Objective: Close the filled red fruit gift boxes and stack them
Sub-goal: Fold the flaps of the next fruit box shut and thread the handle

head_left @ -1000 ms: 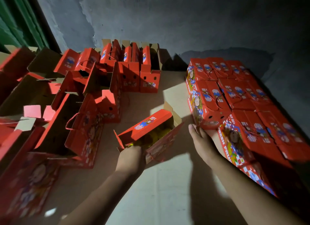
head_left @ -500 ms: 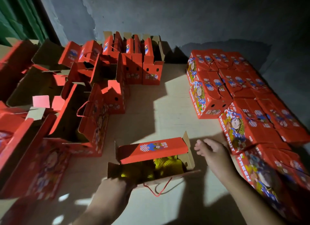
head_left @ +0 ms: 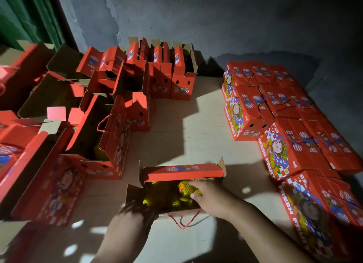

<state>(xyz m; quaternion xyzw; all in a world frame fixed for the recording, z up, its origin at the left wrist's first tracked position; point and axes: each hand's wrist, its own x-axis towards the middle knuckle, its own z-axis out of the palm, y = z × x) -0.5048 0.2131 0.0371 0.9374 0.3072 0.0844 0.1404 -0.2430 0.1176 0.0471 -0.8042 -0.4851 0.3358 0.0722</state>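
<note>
A: Box (head_left: 176, 186) in hand sits open at the near middle of the cardboard sheet (head_left: 196, 129), far flap half lowered, near flap down toward the person, red cord handle (head_left: 184, 222) hanging off the front.

B: Hands?

A: Right hand (head_left: 212, 198) reaches inside, fingers and thumb curled on a yellow netted fruit (head_left: 186, 190) near the box's right end. Left hand (head_left: 135, 217) grips the near left corner; it is blurred, so finger detail is poor.

B: Step?

A: My read: settling the fruit before closing. No flap is tucked yet.

B: Stack location?

A: Closed boxes (head_left: 279, 150) run in rows along the right edge of the sheet, against the wall (head_left: 196, 23). Open boxes (head_left: 110, 125), flaps up, crowd the left side and far edge.

B: Next move calls for what?

A: Fruit must sit below the rim, the right hand must come clear, then both long flaps fold in so the handle halves meet. After that, a lift to the right-hand rows.

B: Risk?

A: Fruit standing proud could stop the flaps meeting. Light is dim; the contents' depth is hard to judge.
</note>
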